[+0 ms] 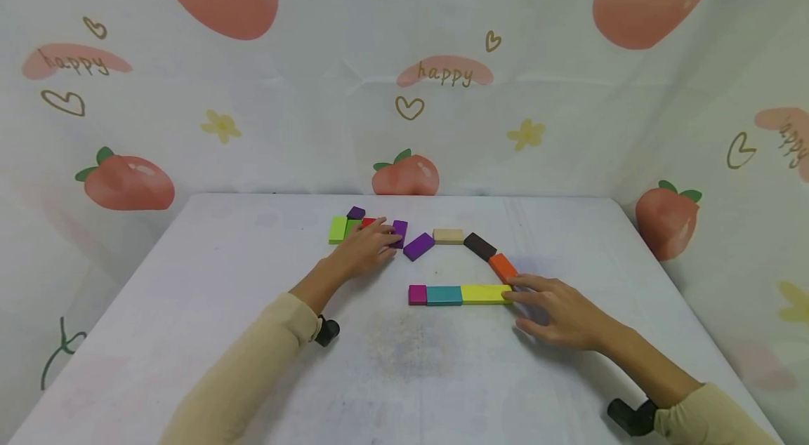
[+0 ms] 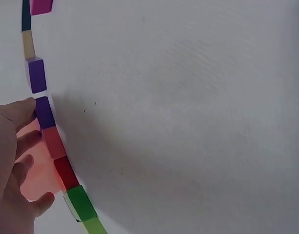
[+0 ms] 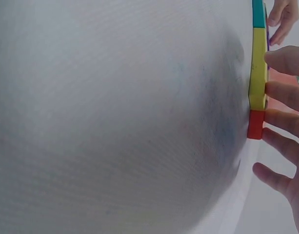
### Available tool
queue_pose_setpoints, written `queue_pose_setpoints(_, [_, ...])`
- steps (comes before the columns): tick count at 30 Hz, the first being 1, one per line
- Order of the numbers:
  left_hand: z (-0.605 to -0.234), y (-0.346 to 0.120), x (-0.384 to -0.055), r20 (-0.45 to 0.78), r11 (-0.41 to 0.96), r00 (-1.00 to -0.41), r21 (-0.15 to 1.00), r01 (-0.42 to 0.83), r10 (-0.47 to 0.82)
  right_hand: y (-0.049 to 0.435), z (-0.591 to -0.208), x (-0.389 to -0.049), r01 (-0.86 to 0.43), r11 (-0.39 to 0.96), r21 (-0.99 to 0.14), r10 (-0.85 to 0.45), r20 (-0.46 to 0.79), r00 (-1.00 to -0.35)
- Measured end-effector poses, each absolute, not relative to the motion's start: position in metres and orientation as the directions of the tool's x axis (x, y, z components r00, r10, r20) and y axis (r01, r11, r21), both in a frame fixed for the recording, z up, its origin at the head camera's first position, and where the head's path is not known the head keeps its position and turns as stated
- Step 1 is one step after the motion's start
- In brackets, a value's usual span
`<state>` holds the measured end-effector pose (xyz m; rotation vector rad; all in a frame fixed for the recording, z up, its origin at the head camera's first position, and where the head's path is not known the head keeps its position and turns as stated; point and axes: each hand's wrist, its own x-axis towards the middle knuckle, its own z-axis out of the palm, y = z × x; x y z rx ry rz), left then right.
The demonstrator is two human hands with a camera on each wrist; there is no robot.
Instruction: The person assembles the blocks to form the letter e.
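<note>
My left hand (image 1: pixel 365 250) reaches over the back of the table, its fingertips at a purple block (image 1: pixel 400 229). In the left wrist view, the index finger touches one side of that purple block (image 2: pixel 45 112), with a pink-red block (image 2: pixel 54 142), a red block (image 2: pixel 67 174) and a green block (image 2: pixel 82 204) lined up beside it. My right hand (image 1: pixel 559 311) spreads its fingers at the right end of a yellow block (image 1: pixel 483 294). One of its fingertips meets the lower end of an orange block (image 1: pixel 503 267). Neither palm closes around anything.
A second purple block (image 1: pixel 419 247), a tan block (image 1: pixel 448 236) and a dark brown block (image 1: pixel 479 246) curve between the hands. Left of the yellow block lie teal (image 1: pixel 444 296) and magenta (image 1: pixel 417 295) blocks. A dark purple block (image 1: pixel 357 213) sits behind the light green one (image 1: pixel 338 229).
</note>
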<state>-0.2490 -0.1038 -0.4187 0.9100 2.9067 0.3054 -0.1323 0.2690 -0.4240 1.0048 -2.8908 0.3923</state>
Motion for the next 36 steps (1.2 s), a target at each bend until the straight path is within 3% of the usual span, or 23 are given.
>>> queue_pose_setpoints(8, [-0.416,-0.109,-0.239,-0.019,0.791,-0.804,0.195,0.580,0.595,0.269,-0.424,-0.132,-0.620,0.752,-0.221,-0.605,0.139,-0.784])
queue_pose_setpoints(29, [-0.426,-0.123,-0.229,0.203,0.666,-0.721,0.283,0.690,0.662,0.269,-0.424,-0.131,-0.616,0.756,-0.223,-0.600,0.139,-0.788])
queue_pose_setpoints(36, [-0.423,-0.127,-0.231,0.176,0.660,-0.713,0.280,0.697,0.679,0.268,-0.423,-0.131,-0.615,0.756,-0.222,-0.599,0.143,-0.788])
